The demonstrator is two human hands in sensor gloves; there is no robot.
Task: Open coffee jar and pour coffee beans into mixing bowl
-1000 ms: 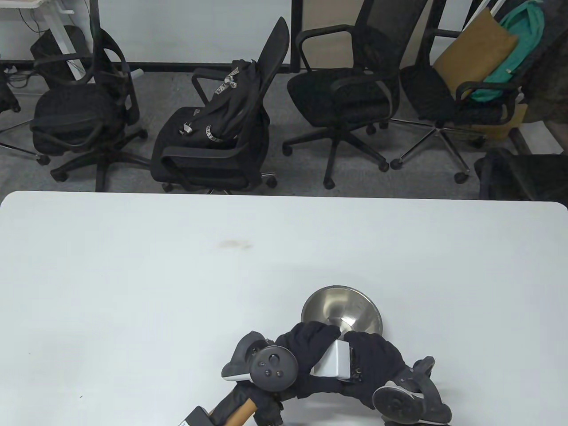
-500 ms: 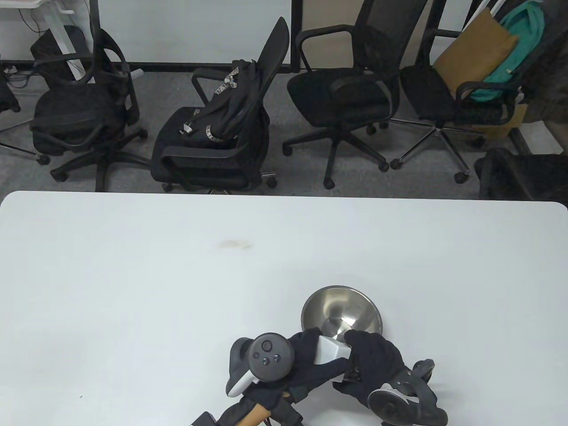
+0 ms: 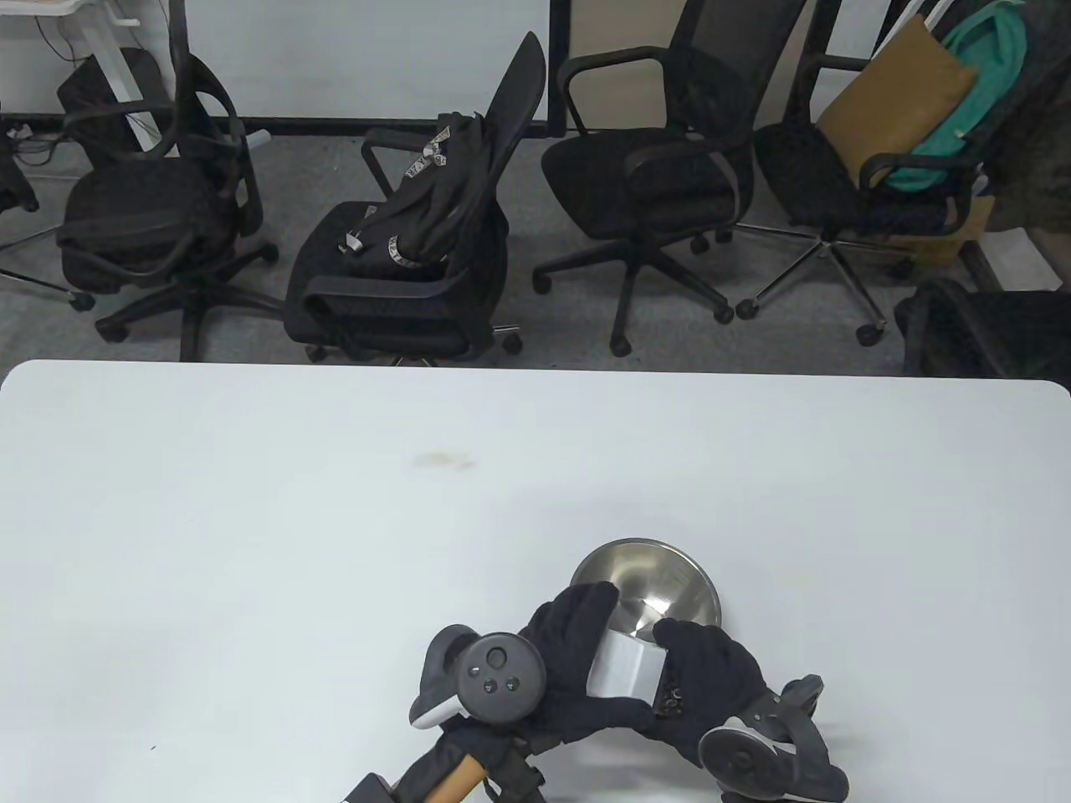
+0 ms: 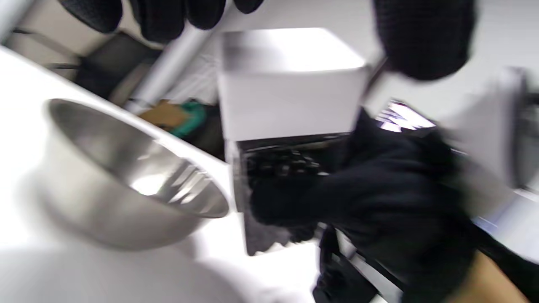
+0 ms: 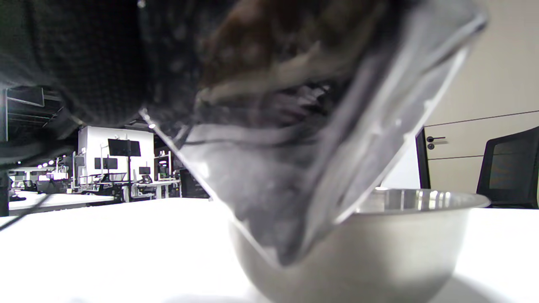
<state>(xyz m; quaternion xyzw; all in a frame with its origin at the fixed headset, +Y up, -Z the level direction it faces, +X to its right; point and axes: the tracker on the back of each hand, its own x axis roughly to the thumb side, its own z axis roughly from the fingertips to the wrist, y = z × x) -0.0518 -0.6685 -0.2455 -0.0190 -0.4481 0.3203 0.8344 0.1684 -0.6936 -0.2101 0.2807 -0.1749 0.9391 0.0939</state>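
Observation:
The coffee jar (image 3: 665, 687) is a clear square jar of dark beans with a white square lid (image 3: 623, 673). It is held tilted just in front of the steel mixing bowl (image 3: 644, 548). My left hand (image 3: 586, 652) grips the lid, fingers over its far side and thumb on the near side. My right hand (image 3: 690, 669) grips the jar body. In the left wrist view the lid (image 4: 290, 84) sits on the jar (image 4: 278, 168) next to the bowl (image 4: 126, 168). In the right wrist view the jar (image 5: 294, 168) leans over the bowl (image 5: 379, 244).
The white table (image 3: 335, 519) spreads to the left and far side of the bowl, with a faint stain (image 3: 439, 458) near its middle. Several black office chairs (image 3: 402, 276) stand beyond the far edge.
My left hand has turned on the lid, first one way and then back, with its tracker swinging along. The jar and right hand shifted slightly. The bowl has not moved.

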